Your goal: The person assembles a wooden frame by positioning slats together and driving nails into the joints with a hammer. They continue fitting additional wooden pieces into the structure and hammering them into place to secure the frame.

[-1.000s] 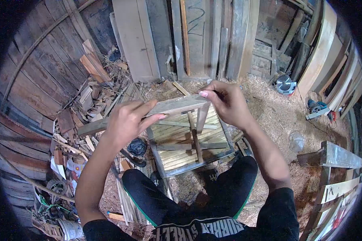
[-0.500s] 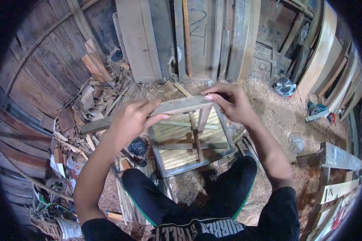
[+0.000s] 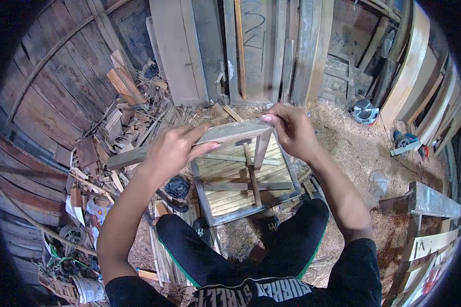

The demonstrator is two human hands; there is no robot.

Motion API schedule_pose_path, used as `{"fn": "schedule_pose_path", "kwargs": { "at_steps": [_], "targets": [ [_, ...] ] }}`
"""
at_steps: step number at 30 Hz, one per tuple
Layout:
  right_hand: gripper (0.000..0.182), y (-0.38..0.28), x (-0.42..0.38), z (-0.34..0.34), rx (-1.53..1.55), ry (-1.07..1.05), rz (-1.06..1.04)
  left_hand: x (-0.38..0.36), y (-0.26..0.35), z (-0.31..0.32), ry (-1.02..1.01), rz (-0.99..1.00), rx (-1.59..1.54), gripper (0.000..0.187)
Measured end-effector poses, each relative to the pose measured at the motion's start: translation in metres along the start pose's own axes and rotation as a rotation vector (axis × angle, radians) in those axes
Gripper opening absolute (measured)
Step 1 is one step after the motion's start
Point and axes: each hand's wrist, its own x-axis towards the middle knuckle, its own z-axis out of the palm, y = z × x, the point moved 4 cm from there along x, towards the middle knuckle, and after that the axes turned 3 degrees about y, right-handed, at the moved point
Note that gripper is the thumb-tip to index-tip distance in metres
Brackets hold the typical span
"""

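Note:
My left hand (image 3: 173,148) is closed around the middle of a long wooden piece (image 3: 235,131), which slants up to the right. At its right end my right hand (image 3: 292,128) pinches with thumb and finger; whether it grips the wood or something small there is hard to tell. A shorter wooden piece (image 3: 262,150) hangs down from that end. Below lies a slatted wooden panel (image 3: 220,199) in a dark frame, with a hammer (image 3: 252,176) and wooden strips (image 3: 225,187) on it.
Scrap wood (image 3: 112,123) is heaped at the left. Tall boards (image 3: 182,51) lean at the back. On the right floor are a circular saw (image 3: 363,111), another power tool (image 3: 403,139) and a clear plastic item (image 3: 378,183). A wooden frame (image 3: 435,202) stands at the far right.
My right thumb and fingers have drawn closer together at the wood's right end. The hammer's head now shows below the wood. The whole view has shifted slightly.

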Motion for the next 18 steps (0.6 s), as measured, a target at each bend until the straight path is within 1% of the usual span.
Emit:
{"fn": "schedule_pose_path", "kwargs": {
  "at_steps": [2, 4, 5, 7, 8, 9, 10, 11, 12, 13, 15, 16, 18],
  "targets": [
    [0.012, 0.001, -0.003, 0.001, -0.023, 0.005, 0.014, -0.002, -0.002, 0.001, 0.020, 0.011, -0.022, 0.048],
    [0.012, 0.007, -0.007, 0.004, 0.109, 0.073, -0.040, -0.002, 0.001, 0.000, 0.037, 0.021, -0.048, 0.048],
    [0.012, 0.008, -0.012, 0.006, 0.109, 0.071, -0.036, -0.001, 0.004, -0.002, 0.032, 0.022, -0.038, 0.047],
    [0.014, 0.005, -0.023, 0.002, 0.162, 0.274, 0.012, 0.002, 0.009, -0.004, 0.021, 0.016, -0.038, 0.046],
    [0.012, 0.012, -0.031, 0.002, 0.128, 0.394, -0.040, 0.004, 0.011, -0.004, 0.019, 0.015, -0.054, 0.046],
    [0.012, 0.016, -0.041, 0.009, 0.126, 0.388, -0.027, 0.005, 0.012, -0.003, 0.014, 0.013, -0.073, 0.045],
    [0.011, 0.022, -0.057, 0.014, 0.213, 0.517, 0.077, 0.007, 0.012, -0.004, 0.003, 0.005, -0.085, 0.045],
    [0.009, 0.031, -0.076, 0.019, 0.297, 0.647, 0.186, 0.008, 0.010, -0.004, -0.019, -0.047, -0.077, 0.046],
    [0.008, 0.045, -0.093, 0.028, 0.235, 0.598, 0.233, 0.008, 0.007, -0.002, -0.042, -0.099, -0.070, 0.046],
    [0.009, 0.052, -0.108, 0.042, 0.196, 0.568, 0.281, 0.007, 0.003, 0.002, -0.057, -0.107, -0.082, 0.046],
    [0.012, 0.074, -0.137, 0.070, 0.096, 0.374, 0.458, 0.004, -0.003, 0.003, 0.002, -0.041, -0.082, 0.048],
    [0.012, 0.085, -0.151, 0.083, 0.095, 0.371, 0.472, 0.003, -0.003, 0.003, -0.003, -0.062, -0.095, 0.048],
    [0.014, 0.106, -0.175, 0.108, -0.068, 0.296, 0.510, 0.001, -0.005, 0.005, 0.002, -0.056, -0.101, 0.049]
  ]
}}
